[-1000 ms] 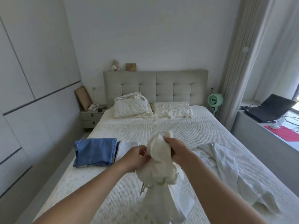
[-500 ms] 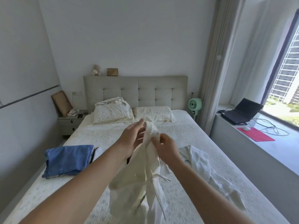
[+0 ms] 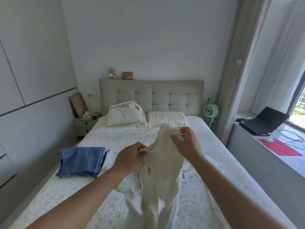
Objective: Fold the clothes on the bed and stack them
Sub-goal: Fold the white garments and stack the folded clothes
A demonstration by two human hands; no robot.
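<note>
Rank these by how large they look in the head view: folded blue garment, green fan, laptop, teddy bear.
1. folded blue garment, though nearest the camera
2. laptop
3. green fan
4. teddy bear

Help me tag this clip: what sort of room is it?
A home bedroom: a made bed with a tufted headboard, pillows, and a nightstand beside it.

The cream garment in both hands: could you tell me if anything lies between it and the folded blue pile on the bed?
Nothing visible does. The cream garment hangs from the left hand and right hand, and only bare bed lies toward the blue pile.
</note>
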